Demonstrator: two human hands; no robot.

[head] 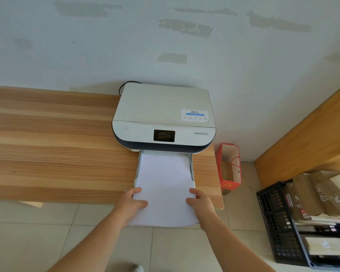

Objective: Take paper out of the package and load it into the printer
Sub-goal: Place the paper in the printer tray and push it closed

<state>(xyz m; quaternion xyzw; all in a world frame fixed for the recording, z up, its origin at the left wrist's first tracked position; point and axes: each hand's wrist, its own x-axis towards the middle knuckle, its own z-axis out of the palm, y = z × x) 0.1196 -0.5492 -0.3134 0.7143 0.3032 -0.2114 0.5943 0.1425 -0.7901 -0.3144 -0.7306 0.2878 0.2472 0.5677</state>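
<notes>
A white printer with a dark screen stands at the right end of a wooden table, against the wall. Its paper tray is pulled out toward me. A stack of white paper lies partly in the tray, its near end sticking out past the table edge. My left hand grips the stack's near left edge, thumb on top. My right hand grips its near right edge the same way. No paper package is in view.
A red paper bag stands on the tiled floor right of the table. A black plastic crate with boxes sits at the lower right beside a wooden panel. A black cable loops behind the printer.
</notes>
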